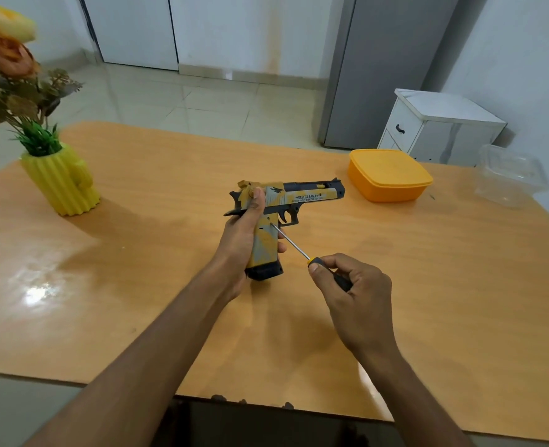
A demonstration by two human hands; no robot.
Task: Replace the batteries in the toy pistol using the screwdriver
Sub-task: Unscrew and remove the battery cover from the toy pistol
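The yellow, grey and black toy pistol [299, 196] is held upright above the middle of the wooden table [137, 285], barrel pointing right, magazine base down. My left hand [240, 240] grips its handle from the left, thumb up near the hammer. My right hand [353, 295] holds the black-and-yellow handle of a screwdriver [290, 243]. The metal shaft slants up and left, and its tip sits on the upper part of the pistol grip, just behind the trigger. No batteries are visible.
An orange lidded box [389, 175] lies to the right of the pistol's muzzle. A clear plastic container [511, 175] stands near the right edge. A yellow ribbed vase with flowers [60, 182] stands at the left. A white cabinet [440, 130] is beyond the table.
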